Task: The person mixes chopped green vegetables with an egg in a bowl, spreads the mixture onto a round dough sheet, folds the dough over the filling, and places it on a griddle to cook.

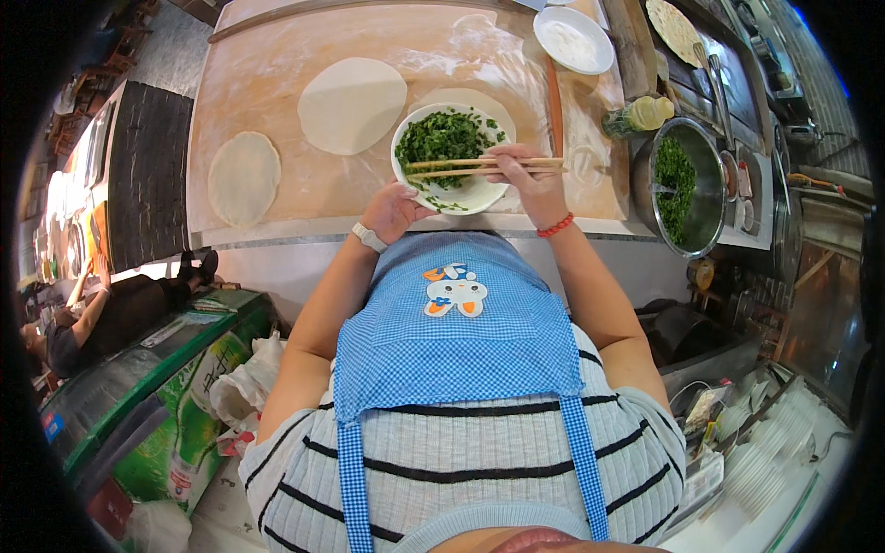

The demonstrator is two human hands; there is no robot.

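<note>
My left hand (395,213) grips the near-left rim of a white bowl (492,200). Chopped green chives (442,142) fill much of the bowl, with stray bits along its near wall. In my right hand (531,181) is a pair of wooden chopsticks (456,165), their tips among the greens. Partly hidden behind the bowl lies a rolled dough sheet (477,99). A larger round dough sheet (352,105) rests to the left of it, and a smaller dough disc (244,180) lies near the board's left edge.
The floured wooden board (290,41) bears a rolling pin (554,104) and a white bowl of flour (570,45). On the right stand a steel bowl of chopped greens (674,186) and a jar (632,117). Beyond is a cooked flatbread (672,31). Another person (104,318) is at far left.
</note>
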